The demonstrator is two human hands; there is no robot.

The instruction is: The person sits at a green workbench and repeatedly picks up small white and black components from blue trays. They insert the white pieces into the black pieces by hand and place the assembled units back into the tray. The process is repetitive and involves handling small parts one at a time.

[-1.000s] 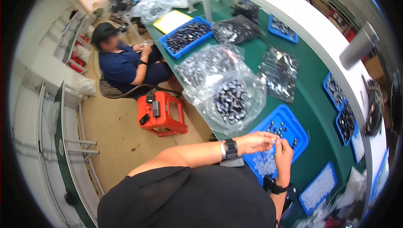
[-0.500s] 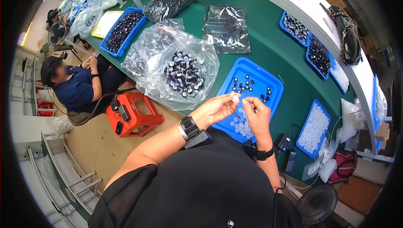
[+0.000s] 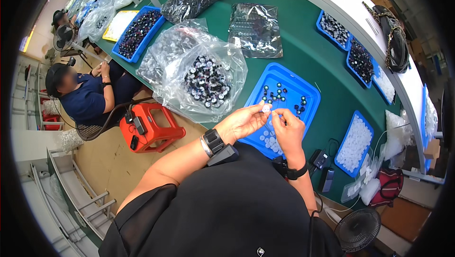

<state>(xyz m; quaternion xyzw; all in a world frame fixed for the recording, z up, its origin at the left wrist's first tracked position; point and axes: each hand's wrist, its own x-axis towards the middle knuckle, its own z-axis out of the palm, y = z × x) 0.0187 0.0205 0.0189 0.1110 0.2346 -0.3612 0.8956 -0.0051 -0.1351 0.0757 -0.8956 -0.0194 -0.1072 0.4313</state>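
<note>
My left hand point(image 3: 242, 123) pinches a small white round piece point(image 3: 266, 108) between thumb and fingertips. Close beside it, my right hand point(image 3: 290, 133) has its fingers curled and pressed together. Whatever is in that pinch is too small and hidden to name. Both hands hover over the near part of a blue tray point(image 3: 296, 78). In its far half lie several dark shiny round pieces point(image 3: 278, 92). Flat whitish discs point(image 3: 270, 142) are scattered in the near half, partly behind my right hand.
Left of the tray sits an open clear bag point(image 3: 232, 70) of black-and-white pieces. A dark flat plastic bag point(image 3: 256, 29) lies beyond. At right stands a blue tray of white pieces point(image 3: 354, 143). A red stool point(image 3: 151, 129) and a seated person point(image 3: 87, 93) are at left.
My right fingertips have shifted slightly left and the dark piece seen at them is no longer visible. The white piece in my left hand is turned a little.
</note>
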